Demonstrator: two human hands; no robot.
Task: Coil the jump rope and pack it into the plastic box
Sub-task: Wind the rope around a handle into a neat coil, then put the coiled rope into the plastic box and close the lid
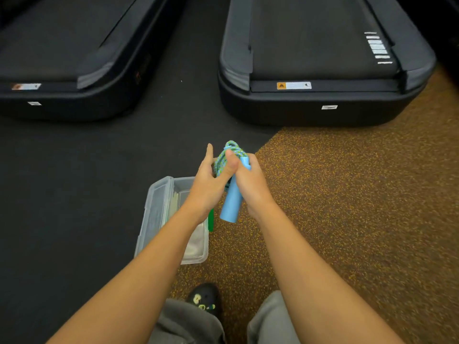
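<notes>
The jump rope (229, 150) is bunched into a coil of blue-green braided cord with light blue handles, held in the air in front of me. My right hand (248, 180) grips the coil and the top of one blue handle (231, 204), which hangs downward. My left hand (211, 180) presses against the coil from the left, thumb over the cord, index finger stretched out. The clear plastic box (159, 214) lies open on the floor below my left forearm, which hides part of it. Its lid stands at its left side.
Two black treadmill ends (318, 100) (62, 95) stand ahead on the dark floor. Speckled brown rubber flooring (360, 207) covers the right side. A green latch (211, 220) shows at the box's right edge. My shoe (205, 297) and grey trousers are at the bottom.
</notes>
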